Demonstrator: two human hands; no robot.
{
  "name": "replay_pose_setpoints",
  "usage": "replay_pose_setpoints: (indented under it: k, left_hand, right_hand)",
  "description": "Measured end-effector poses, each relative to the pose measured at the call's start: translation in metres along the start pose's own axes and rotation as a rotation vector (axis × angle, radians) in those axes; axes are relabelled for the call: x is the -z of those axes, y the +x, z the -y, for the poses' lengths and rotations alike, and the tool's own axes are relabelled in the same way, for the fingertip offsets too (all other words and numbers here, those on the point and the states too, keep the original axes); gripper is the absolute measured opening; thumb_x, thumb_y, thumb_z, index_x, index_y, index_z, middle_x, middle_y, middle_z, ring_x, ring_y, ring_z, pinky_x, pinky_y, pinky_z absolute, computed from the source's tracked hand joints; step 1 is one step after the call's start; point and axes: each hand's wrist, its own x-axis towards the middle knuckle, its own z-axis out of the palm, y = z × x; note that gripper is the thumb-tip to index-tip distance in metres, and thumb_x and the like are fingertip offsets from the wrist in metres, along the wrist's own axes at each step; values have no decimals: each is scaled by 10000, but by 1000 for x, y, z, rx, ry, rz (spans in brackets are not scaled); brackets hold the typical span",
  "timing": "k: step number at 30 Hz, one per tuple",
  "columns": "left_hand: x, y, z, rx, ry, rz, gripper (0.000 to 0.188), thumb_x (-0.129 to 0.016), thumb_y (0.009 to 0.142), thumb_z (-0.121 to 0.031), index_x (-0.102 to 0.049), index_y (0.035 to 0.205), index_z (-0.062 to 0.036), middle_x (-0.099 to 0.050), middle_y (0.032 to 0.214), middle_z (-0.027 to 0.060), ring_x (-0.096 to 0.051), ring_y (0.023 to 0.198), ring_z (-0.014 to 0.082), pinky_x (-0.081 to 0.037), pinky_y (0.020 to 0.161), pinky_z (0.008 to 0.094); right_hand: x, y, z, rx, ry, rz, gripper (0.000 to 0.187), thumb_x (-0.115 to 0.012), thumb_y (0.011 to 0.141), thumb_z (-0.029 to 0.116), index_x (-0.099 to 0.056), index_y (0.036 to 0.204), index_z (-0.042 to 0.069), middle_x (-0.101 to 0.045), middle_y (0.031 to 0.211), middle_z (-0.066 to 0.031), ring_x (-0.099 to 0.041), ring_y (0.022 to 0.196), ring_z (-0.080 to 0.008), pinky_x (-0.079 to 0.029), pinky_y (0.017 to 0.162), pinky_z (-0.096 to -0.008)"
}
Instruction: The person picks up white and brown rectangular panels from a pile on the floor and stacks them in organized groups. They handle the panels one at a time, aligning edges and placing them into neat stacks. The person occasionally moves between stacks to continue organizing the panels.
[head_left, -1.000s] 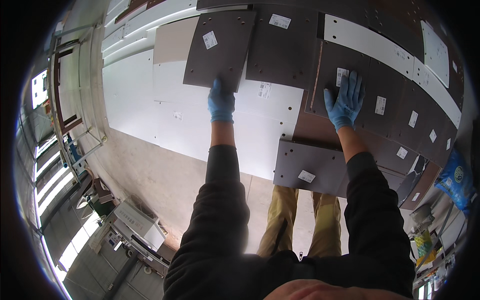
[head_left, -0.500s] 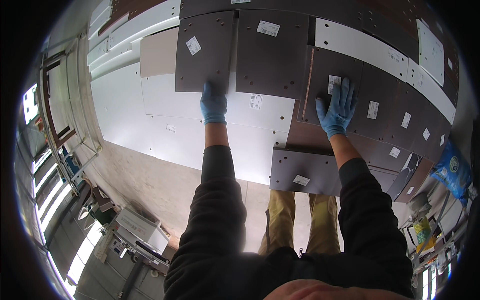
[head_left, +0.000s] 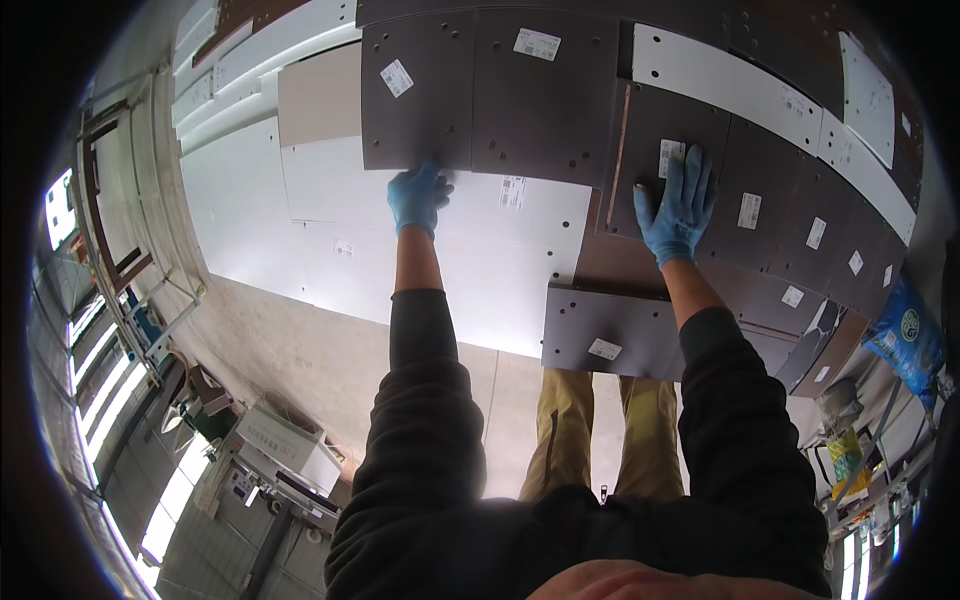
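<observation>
At the near edge of a dark grey-brown panel (head_left: 415, 110), my left hand (head_left: 414, 200) in a blue glove is loosely curled, its thumb at the edge. The curled fingers show below the panel, over a white panel (head_left: 480, 260), with nothing visible in them. That dark panel lies side by side with a second dark panel (head_left: 545, 105). To the right, my gloved right hand (head_left: 680, 205) rests flat, fingers spread, on another dark panel (head_left: 640, 130) with a raw brownish edge strip. Its fingertips lie beside a white label (head_left: 672, 158).
Drilled panels in white, beige and brown lie in layers all around. One dark panel (head_left: 610, 330) juts toward my legs. A blue bag (head_left: 905, 330) stands at the right. A boxy white machine (head_left: 285, 445) and a metal frame rack (head_left: 130, 220) are at the left.
The left dark panel has shifted right, closing the gap to its neighbour. My left hand has slid off its surface to its near edge, fingers now curled. My right hand stays flat.
</observation>
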Motion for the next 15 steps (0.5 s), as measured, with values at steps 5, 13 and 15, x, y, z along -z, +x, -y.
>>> replay_pose_setpoints:
  k: [5, 13, 15]
  left_hand:
    - [-5, -36, 24, -218, 274, -173, 254, -642, 913, -179, -736, 981, 47, -749, 838, 154, -747, 725, 224, -568, 673, 371]
    - [-1, -220, 224, -207, 424, -85, 704, -834, 931, -398, -607, 1360, 113, -712, 1215, 229, -679, 1048, 285, -533, 937, 414]
    - [6, -273, 262, 136, 345, -9, 681, -860, 911, -419, -629, 1302, 87, -673, 1089, 137, -599, 904, 206, -512, 817, 368]
  right_hand:
    - [-5, -5, -3, -8, -22, 16, 723, -658, 932, 581, -559, 1423, 59, -419, 1620, -256, -388, 1508, -493, -359, 1158, -692]
    - [-12, -5, -7, 27, -31, -28, 695, -637, 933, 624, -603, 1338, 60, -452, 1574, -247, -407, 1475, -480, -376, 1144, -682]
    - [-10, -6, -6, 17, -22, -13, 691, -636, 945, 604, -595, 1368, 60, -456, 1579, -246, -401, 1488, -487, -366, 1150, -664]
